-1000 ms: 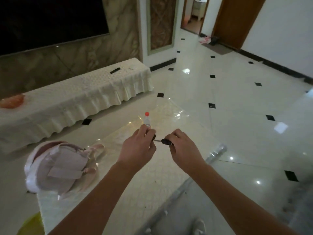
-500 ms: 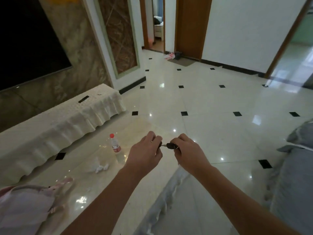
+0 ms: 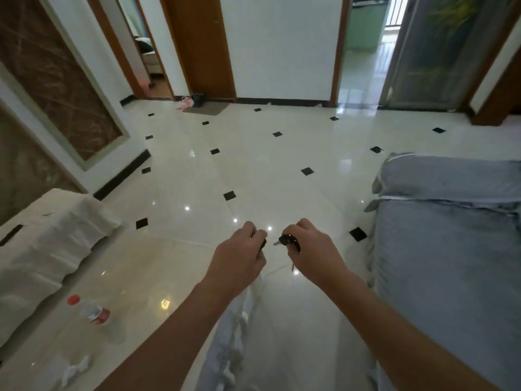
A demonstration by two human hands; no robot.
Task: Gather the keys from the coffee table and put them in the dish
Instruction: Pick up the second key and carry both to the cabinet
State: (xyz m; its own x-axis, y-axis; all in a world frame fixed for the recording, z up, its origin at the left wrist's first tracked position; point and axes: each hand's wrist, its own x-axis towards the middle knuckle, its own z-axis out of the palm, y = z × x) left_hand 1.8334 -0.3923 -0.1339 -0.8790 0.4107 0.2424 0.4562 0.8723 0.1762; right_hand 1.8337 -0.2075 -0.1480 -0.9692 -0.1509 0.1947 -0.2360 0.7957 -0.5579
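Observation:
Both my hands are raised in front of me over the far end of the glass coffee table (image 3: 135, 280). My right hand (image 3: 313, 249) is shut on a black-headed key (image 3: 286, 240), whose metal blade pokes out to the left. My left hand (image 3: 239, 256) is closed around another small dark key (image 3: 263, 244), only an edge of which shows past the fingers. A small gap separates the two hands. No dish is in view.
A plastic bottle with a red cap (image 3: 91, 311) and crumpled white paper (image 3: 74, 371) lie on the table at the lower left. A white-draped TV bench (image 3: 48, 244) stands left, a grey-covered sofa (image 3: 451, 249) right. Glossy tiled floor (image 3: 253, 165) stretches ahead to doorways.
My view has swung right and up: the pink bag has left the frame and the sofa has come in. My hands, joined at the key before, have drawn slightly apart.

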